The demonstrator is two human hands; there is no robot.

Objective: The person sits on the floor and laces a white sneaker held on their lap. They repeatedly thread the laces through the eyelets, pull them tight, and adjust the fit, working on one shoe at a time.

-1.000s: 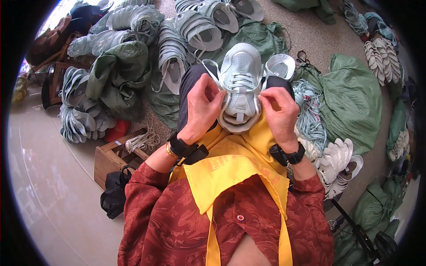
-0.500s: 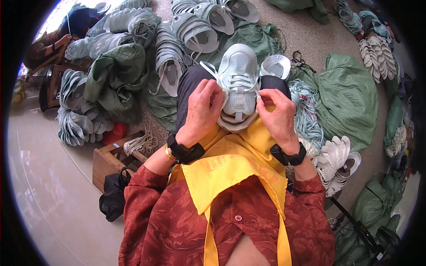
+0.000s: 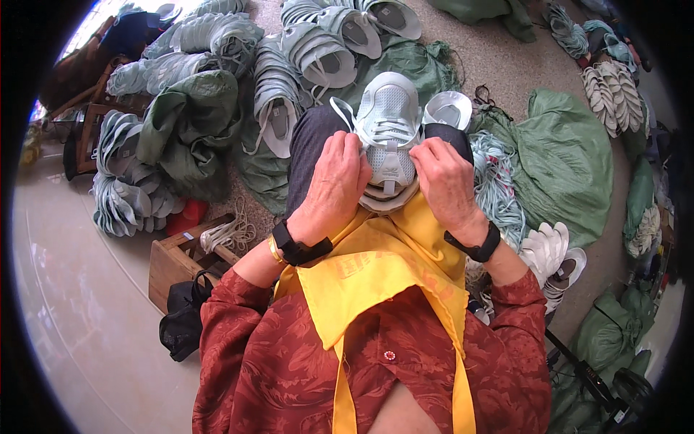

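A pale grey-blue sneaker (image 3: 391, 108) rests on my lap over a yellow apron (image 3: 376, 260), its toe pointing away from me. White shoelace (image 3: 390, 130) crosses its tongue, and a loose loop stands out at the left. My left hand (image 3: 334, 181) is closed at the left eyelet edge, its fingers pinching the lace beside that loop. On the opposite side, my right hand (image 3: 450, 181) is closed with fingertips pressed together at the right eyelet edge, on the lace there; the lace end is mostly hidden by the fingers.
Beyond my right knee sits another pale shoe upper (image 3: 448, 111). Stacked uppers (image 3: 278, 79) lie at the far left. A bundle of pale blue laces (image 3: 499, 188) and a green sack (image 3: 564, 159) are at the right. A wooden stool (image 3: 173, 264) stands near my left elbow.
My right hand has shifted slightly left and turned, its fingertips now closer to the sneaker's eyelets. My left hand has moved slightly right and down. The sneaker stays in place.
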